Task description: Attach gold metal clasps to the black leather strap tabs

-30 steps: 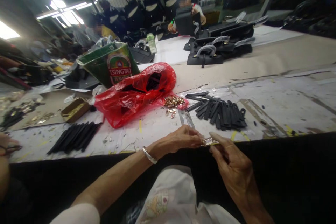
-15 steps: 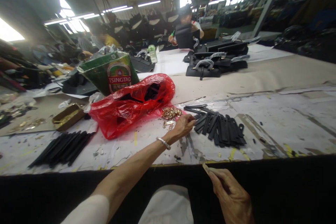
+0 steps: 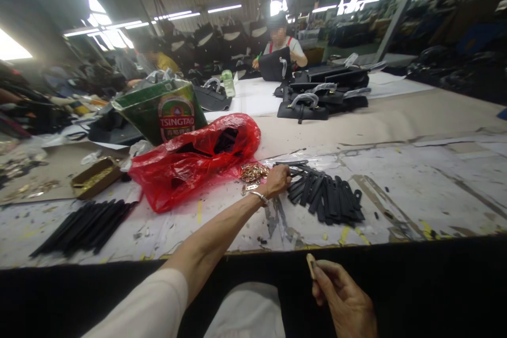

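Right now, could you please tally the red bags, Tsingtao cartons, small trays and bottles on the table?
Red bag: 1
Tsingtao carton: 1
Small tray: 1
Bottle: 1
Total: 4

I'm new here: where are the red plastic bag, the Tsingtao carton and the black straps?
Red plastic bag [image 3: 170, 182], head view, on the middle of the bag.
Green Tsingtao carton [image 3: 173, 119], head view, on its round label.
Black straps [image 3: 325, 195], head view, on the middle of the pile.
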{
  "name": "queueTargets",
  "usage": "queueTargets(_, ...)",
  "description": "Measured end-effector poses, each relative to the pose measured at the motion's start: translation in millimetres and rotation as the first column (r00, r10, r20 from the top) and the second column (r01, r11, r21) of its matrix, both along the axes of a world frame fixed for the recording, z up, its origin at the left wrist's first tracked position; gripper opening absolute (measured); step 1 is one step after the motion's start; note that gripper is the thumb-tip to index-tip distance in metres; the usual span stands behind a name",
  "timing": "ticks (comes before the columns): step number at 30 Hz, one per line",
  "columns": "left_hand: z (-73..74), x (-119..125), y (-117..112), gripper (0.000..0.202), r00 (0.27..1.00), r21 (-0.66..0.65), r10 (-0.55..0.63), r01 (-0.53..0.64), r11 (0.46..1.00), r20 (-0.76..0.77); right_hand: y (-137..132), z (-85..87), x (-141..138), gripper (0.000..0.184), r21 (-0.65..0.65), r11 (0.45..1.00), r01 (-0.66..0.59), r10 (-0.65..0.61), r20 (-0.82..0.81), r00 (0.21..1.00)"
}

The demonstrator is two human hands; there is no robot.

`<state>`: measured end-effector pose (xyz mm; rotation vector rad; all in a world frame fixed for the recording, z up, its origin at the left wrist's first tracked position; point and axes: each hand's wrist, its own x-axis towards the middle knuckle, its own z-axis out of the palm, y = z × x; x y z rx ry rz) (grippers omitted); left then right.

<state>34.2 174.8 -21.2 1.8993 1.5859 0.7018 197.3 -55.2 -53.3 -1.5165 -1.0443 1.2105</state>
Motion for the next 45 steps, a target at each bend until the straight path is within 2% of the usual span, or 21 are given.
queueTargets(3, 18.2, -5, -17, 0.012, 0.992, -0.063, 0.002, 0.006, 0.998, 0.128, -3, 4.7, 6, 0.045, 0.009, 0.997, 0.078, -0.078, 0.038, 0.996)
queueTargets(5, 28.2, -9, -41, 0.012, 0.976, -0.146, -0.018, 0.051, 0.988, 0.217, -6, 11.4, 8, 0.040, 0.001, 0.994, 0.111, -0.111, -0.015, 0.994)
queueTargets(7, 35.0, -13, -73, 0.013, 0.938, -0.261, -0.032, 0.129, 0.957, 0.344, -9, 20.2, 7, 0.038, -0.022, 0.992, 0.122, -0.123, -0.134, 0.983)
queueTargets(8, 37.4, -15, -91, 0.017, 0.898, -0.327, -0.013, 0.174, 0.929, 0.440, -10, 24.9, 6, 0.039, -0.037, 0.991, 0.131, -0.135, -0.200, 0.970)
queueTargets(10, 41.1, -19, -126, 0.030, 0.758, -0.442, 0.098, 0.265, 0.857, 0.644, -15, 33.9, 2, 0.040, -0.080, 0.984, 0.156, -0.174, -0.312, 0.934)
queueTargets(12, 43.7, -22, -156, 0.040, 0.625, -0.487, 0.197, 0.334, 0.807, 0.756, -21, 41.0, -1, 0.043, -0.122, 0.976, 0.182, -0.215, -0.381, 0.899)
queueTargets(14, 44.9, -24, -178, 0.044, 0.588, -0.493, 0.214, 0.366, 0.789, 0.780, -28, 45.5, -2, 0.043, -0.142, 0.970, 0.200, -0.241, -0.404, 0.883)
queueTargets(17, 43.5, -27, -198, 0.045, 0.579, -0.508, 0.223, 0.393, 0.766, 0.784, -40, 49.2, -2, 0.039, -0.145, 0.970, 0.196, -0.239, -0.403, 0.884)
queueTargets(22, 40.8, -30, -213, 0.047, 0.557, -0.541, 0.279, 0.383, 0.749, 0.782, -48, 54.0, -9, 0.040, -0.165, 0.968, 0.192, -0.244, -0.408, 0.880)
queueTargets(29, 38.1, -33, -222, 0.045, 0.530, -0.554, 0.315, 0.381, 0.741, 0.787, -44, 55.7, -16, 0.045, -0.218, 0.962, 0.167, -0.248, -0.429, 0.868)
queueTargets(34, 34.5, -34, -223, 0.039, 0.444, -0.572, 0.393, 0.405, 0.714, 0.805, -43, 53.1, -17, 0.045, -0.242, 0.961, 0.138, -0.237, -0.450, 0.861)
queueTargets(39, 40.0, -37, -224, 0.026, 0.321, -0.635, 0.547, 0.398, 0.662, 0.773, -44, 49.1, -18, 0.046, -0.263, 0.957, 0.125, -0.236, -0.449, 0.862)
queueTargets(42, 42.1, -39, -226, 0.027, 0.305, -0.665, 0.592, 0.408, 0.626, 0.746, -45, 46.7, -18, 0.046, -0.279, 0.953, 0.117, -0.239, -0.457, 0.857)
queueTargets(45, 39.8, -41, -227, 0.027, 0.320, -0.660, 0.579, 0.417, 0.625, 0.750, -45, 45.7, -17, 0.046, -0.282, 0.953, 0.113, -0.236, -0.457, 0.858)
